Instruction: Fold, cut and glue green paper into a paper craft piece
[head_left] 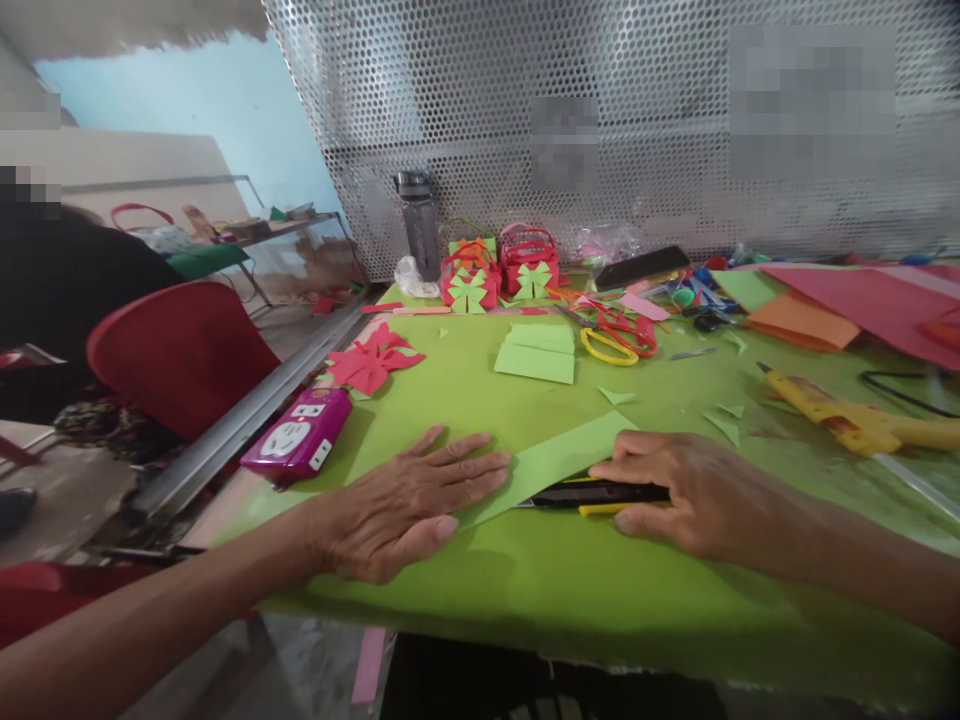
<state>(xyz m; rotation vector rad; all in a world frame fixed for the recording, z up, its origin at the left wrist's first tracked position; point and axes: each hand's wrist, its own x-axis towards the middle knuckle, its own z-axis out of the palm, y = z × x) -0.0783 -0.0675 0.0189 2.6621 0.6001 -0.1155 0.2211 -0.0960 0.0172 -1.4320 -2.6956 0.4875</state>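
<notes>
A light green paper strip (564,455) lies slantwise on the green tabletop (480,590). My left hand (409,500) rests flat across its left end, fingers stretched out. A black and yellow utility knife (577,494) lies low along the near edge of the strip, its blade pointing left toward my left hand. My right hand (667,490) is closed around the knife's handle, with the fingertips near the strip's right end. Beyond the hands sits a folded green paper piece (536,355). Small green paper scraps (724,427) are scattered to the right.
A purple power socket block (300,435) and red paper cutouts (375,358) are at left. Scissors (611,345) lie behind, a yellow glue gun (832,410) at right. Small red paper baskets (470,280) and a bottle (420,225) stand by the perforated metal panel (480,90).
</notes>
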